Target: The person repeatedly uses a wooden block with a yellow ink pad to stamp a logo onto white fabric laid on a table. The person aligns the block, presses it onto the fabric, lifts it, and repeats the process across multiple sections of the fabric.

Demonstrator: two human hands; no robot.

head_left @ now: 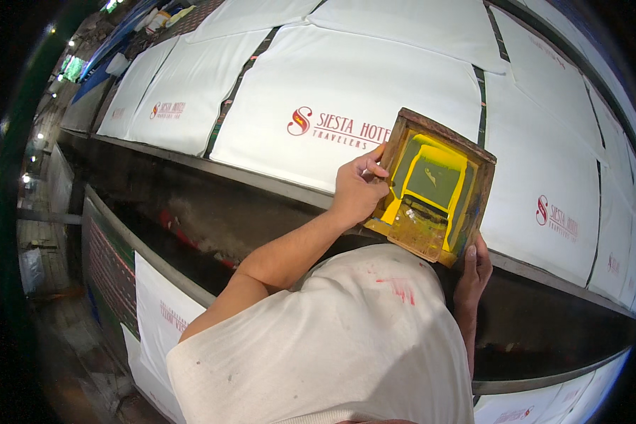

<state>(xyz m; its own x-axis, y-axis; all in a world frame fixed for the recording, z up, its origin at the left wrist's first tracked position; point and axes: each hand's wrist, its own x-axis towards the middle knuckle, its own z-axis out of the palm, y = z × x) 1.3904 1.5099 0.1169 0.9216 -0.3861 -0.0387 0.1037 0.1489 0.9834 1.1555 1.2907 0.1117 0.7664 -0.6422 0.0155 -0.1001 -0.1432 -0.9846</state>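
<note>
A small wooden screen printing frame (401, 127) is held tilted in front of my body, over the near edge of the table. Bright yellow ink rings the grey-green mesh (431, 178), which has a small emblem shape in its middle. Across the lower part of the frame lies an ink-stained brownish piece (418, 225); whether it is a squeegee, I cannot tell. My left hand (360, 185) is closed on the frame's left side. At its lower right corner my right hand (475, 272) grips it, partly hidden behind the wood. Beneath is a white cloth (346, 71) printed in red.
More printed white cloths (191, 88) lie side by side along the long table, with dark gaps between them. Others (551, 141) continue to the right. Behind me another table (164, 279) bears similar cloths. A dark aisle (169, 205) runs between the tables.
</note>
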